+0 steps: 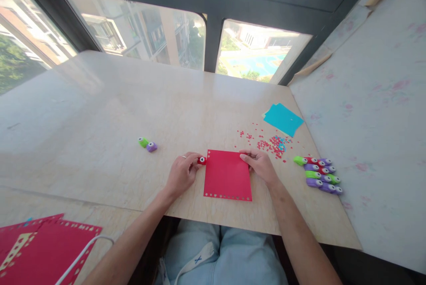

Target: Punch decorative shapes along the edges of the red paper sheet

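A square sheet of red paper (227, 175) lies before me at the table's front edge, with a row of small punched holes along its near edge and a couple at its far left corner. My left hand (183, 172) is closed around a small red craft punch (201, 160), which sits at the sheet's left edge near that corner. Whether paper is inside the punch's slot I cannot tell. At the far right corner my right hand (258, 164) pinches the sheet, thumb on top and fingers partly hidden beneath.
Red and blue paper bits (274, 145) are scattered beyond my right hand. Blue sheets (283, 119) lie behind them. Several craft punches (321, 174) stand in rows by the right wall. Two more punches (147, 144) rest at left. Punched red sheets (66, 243) and a white cable (84, 249) are near left.
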`<state>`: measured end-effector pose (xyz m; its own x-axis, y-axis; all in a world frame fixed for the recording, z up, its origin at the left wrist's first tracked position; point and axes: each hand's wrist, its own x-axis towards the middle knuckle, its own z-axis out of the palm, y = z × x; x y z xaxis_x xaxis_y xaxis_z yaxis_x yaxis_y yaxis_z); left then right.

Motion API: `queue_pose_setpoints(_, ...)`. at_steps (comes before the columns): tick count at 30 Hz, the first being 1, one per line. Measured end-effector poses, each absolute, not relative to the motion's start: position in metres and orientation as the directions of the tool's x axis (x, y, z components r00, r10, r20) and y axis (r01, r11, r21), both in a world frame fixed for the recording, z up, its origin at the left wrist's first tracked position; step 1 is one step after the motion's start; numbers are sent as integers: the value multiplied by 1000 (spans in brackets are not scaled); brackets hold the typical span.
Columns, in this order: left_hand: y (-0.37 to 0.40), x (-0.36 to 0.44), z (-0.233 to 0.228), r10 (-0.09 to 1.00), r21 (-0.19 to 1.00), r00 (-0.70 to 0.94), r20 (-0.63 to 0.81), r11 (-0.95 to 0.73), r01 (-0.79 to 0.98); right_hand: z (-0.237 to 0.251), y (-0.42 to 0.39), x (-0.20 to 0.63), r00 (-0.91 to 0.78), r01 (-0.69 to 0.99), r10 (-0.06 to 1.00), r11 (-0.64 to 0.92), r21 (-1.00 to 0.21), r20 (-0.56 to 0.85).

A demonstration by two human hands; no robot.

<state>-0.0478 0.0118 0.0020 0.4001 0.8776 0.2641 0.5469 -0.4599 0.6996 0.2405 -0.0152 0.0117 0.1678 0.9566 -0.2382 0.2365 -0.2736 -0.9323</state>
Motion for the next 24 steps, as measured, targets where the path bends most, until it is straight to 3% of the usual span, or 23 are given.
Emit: queue_pose_setpoints(24,12,-47,2,887,712,394,239,-436,551,6,-9,243,97,292,969,-248,-924,-229)
